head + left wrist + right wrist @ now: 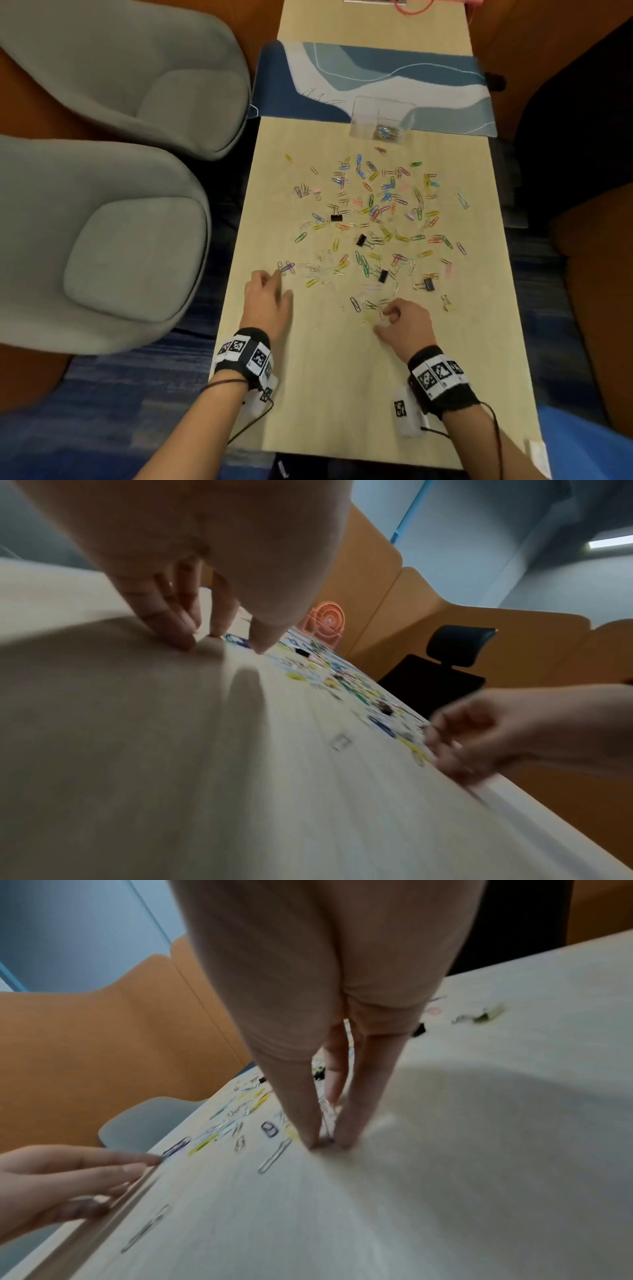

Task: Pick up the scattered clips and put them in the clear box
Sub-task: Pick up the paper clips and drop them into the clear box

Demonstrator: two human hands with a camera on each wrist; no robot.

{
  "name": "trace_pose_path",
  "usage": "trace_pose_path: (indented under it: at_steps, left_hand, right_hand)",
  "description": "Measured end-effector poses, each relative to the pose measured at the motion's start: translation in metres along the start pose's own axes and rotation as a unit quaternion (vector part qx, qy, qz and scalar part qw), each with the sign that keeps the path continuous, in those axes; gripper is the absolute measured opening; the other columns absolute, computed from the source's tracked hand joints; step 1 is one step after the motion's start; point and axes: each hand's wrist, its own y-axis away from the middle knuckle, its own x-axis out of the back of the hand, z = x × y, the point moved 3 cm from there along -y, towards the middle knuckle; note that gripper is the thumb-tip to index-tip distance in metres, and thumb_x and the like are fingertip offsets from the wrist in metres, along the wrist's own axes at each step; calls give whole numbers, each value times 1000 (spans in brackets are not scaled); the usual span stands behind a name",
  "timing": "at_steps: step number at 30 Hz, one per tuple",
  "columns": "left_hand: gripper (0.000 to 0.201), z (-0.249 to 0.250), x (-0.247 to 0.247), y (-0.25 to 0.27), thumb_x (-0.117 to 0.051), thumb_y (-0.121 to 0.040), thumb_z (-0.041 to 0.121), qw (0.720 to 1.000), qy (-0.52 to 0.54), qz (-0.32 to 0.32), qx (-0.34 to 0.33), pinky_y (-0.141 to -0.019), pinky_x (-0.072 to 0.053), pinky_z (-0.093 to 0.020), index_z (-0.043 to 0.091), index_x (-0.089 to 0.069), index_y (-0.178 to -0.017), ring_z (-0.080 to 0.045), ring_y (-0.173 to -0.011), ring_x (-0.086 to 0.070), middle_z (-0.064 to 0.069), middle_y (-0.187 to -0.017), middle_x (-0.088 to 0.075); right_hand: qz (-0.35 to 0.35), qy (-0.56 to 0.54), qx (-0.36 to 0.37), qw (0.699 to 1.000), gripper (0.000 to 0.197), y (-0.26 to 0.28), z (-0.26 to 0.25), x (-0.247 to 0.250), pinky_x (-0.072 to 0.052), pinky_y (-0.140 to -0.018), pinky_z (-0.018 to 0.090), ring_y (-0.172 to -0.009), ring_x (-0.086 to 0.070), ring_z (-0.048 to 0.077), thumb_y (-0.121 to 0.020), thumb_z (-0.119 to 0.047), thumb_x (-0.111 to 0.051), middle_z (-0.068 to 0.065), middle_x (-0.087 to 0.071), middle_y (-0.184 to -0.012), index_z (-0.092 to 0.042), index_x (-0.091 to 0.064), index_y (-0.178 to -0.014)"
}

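Many coloured paper clips (pixel 371 209) and a few black binder clips (pixel 360 240) lie scattered over the light wooden table (pixel 342 394). The clear box (pixel 382 118) stands at the far side on a blue mat, with a few clips inside. My left hand (pixel 282 282) (pixel 222 642) reaches with straight fingers to the purple clips (pixel 286 267) at the heap's near left, fingertips down on the table. My right hand (pixel 383 317) (pixel 325 1144) pinches a silver paper clip (pixel 324 1123) between thumb and finger at the heap's near edge, still on the tabletop.
Two grey armchairs (pixel 120 222) stand close along the table's left side. A blue patterned mat (pixel 445 78) crosses the table beyond the heap. A black office chair (pixel 441 674) is at the right, and a pink fan (pixel 325 623) sits at the far end.
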Motion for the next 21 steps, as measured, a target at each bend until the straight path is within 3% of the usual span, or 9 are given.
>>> trace_pose_path:
  at_steps: [3,6,10,13,16,18,21]
  left_hand:
    - [47,14,-19,8,-60,-92,27,997,-6,-36,-61,-104,-39,-38,10,-52,-135,-19,-110,-38,-4,-120,-40]
    - [58,22,-27,12,-65,-87,31,997,10,-37,-69,-107,-37,-36,16,-46,-140,-19,-117,-38,-2,-125,-38]
    - [98,6,-30,18,-84,-68,37,998,25,-61,-21,-105,-38,-28,21,-31,-148,-15,-113,-41,0,-125,-33]
    - [100,-6,-30,22,-89,-64,34,996,61,-70,-7,-87,-54,-27,20,-36,-147,-13,-82,-57,5,-114,-37]
    - [83,-3,-26,14,-85,-72,30,997,71,-18,-13,-78,-56,-30,20,-43,-144,-9,-63,-53,7,-104,-40]
    - [80,4,-24,1,-81,-77,29,997,71,-10,-18,-87,-54,-30,23,-40,-145,-11,-73,-53,5,-112,-40]
    - [72,16,-29,-20,-75,-83,21,997,44,-15,-69,-108,-40,-31,22,-39,-146,-16,-110,-50,1,-132,-33]
  right_hand:
    - [36,-50,22,998,20,-3,-13,-11,-52,-66,24,-64,-59,16,-67,-11,-78,1,-64,-73,-15,-67,-83]
    - [50,-65,24,996,24,-2,-15,-7,-47,-64,18,-66,-58,15,-68,-8,-77,2,-64,-78,-15,-65,-87]
    - [20,-36,8,999,60,15,-9,-5,-34,-59,4,-67,-52,3,-65,-23,-84,1,-54,-105,-21,-56,-118]
    - [13,-22,19,999,83,22,-10,-16,-39,-67,7,-75,-51,5,-64,-27,-86,2,-46,-117,-18,-45,-135]
    - [52,-39,42,997,75,13,-17,-23,-41,-74,12,-75,-51,7,-69,-21,-83,3,-47,-111,-11,-49,-135]
    - [81,-51,43,994,67,6,-20,-23,-44,-77,15,-72,-50,7,-72,-19,-81,3,-48,-107,-9,-53,-132]
    - [89,-38,54,994,67,-3,-23,-25,-48,-87,22,-79,-52,10,-76,-20,-78,6,-47,-113,-10,-49,-136]
